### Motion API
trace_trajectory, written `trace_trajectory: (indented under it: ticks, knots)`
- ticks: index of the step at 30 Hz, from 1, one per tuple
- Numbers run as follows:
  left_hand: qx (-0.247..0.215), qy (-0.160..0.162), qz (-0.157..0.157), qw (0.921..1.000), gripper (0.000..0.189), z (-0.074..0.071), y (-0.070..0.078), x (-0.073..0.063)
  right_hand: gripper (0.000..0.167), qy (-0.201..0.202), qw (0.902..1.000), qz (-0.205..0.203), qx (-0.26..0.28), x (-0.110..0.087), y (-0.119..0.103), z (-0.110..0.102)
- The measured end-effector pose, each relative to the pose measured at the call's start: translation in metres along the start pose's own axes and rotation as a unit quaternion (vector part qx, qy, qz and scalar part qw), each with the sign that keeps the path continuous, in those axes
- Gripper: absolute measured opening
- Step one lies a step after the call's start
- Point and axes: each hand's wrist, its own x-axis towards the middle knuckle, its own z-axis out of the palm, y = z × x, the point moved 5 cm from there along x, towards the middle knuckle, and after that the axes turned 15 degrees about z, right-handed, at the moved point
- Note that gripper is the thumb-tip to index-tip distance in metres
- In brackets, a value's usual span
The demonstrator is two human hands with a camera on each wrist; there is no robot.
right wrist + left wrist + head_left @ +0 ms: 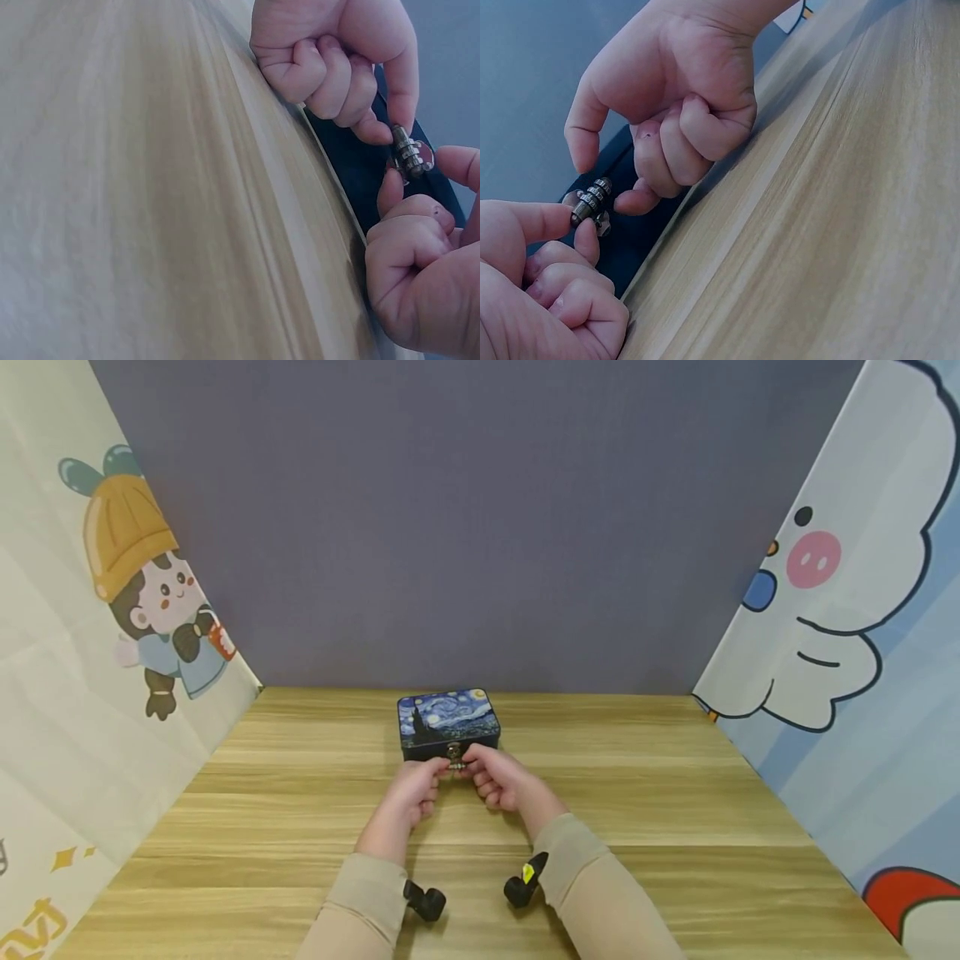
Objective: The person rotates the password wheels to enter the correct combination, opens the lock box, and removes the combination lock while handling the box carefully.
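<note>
A small tin box (448, 717) with a swirling blue night-sky picture on its lid stands at the back of the table, its lid down. At the metal clasp (453, 750) on its front hangs a bronze-coloured combination lock (592, 199), a little cylinder with ringed dials. My left hand (411, 792) pinches one end of this lock between thumb and index finger, its other fingers curled. On the lock's other side, my right hand (504, 782) holds its thumb and index finger parted, close around the dials without gripping them. Its remaining fingers are folded in. The dial numbers are too small to read.
The wooden table (285, 827) stretches around the box and under both forearms. A grey panel (465, 527) rises directly behind the box. Cartoon-printed cloths (45, 610) stand along the left and right sides. Black devices (429, 903) are strapped at both sleeve cuffs.
</note>
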Motion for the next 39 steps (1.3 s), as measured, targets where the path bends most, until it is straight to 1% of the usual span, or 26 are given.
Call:
trace_trajectory:
  ticks: [5, 10, 14, 21, 25, 33, 39]
  knots:
    - [-0.007, -0.003, 0.001, 1.0000, 0.029, 0.000, -0.002, 0.001, 0.033, -0.001, 1.0000, 0.003, 0.001, 0.001, 0.000, -0.005]
    - [0.002, -0.001, 0.003, 1.0000, 0.029, 0.000, -0.001, 0.002, 0.029, -0.007, 1.0000, 0.003, 0.005, 0.003, -0.001, -0.006]
    - [0.010, 0.000, 0.005, 0.9999, 0.029, 0.000, -0.001, 0.002, 0.027, -0.014, 0.9999, 0.001, 0.002, 0.002, -0.002, -0.004]
    - [0.008, -0.001, 0.005, 1.0000, 0.027, -0.001, -0.001, 0.003, 0.022, -0.014, 0.9999, -0.003, 0.005, 0.002, -0.003, 0.001]
    - [0.009, -0.005, 0.008, 0.9999, 0.028, -0.001, 0.000, 0.002, 0.021, -0.011, 0.9999, -0.005, 0.006, 0.004, -0.003, 0.003]
    - [0.006, -0.003, 0.007, 1.0000, 0.027, -0.001, 0.000, 0.001, 0.020, -0.014, 0.9999, -0.004, 0.004, 0.006, -0.003, 0.009]
    - [0.003, -0.001, 0.007, 1.0000, 0.026, -0.001, 0.001, 0.001, 0.017, 0.001, 0.9999, -0.006, 0.012, 0.009, -0.002, 0.011]
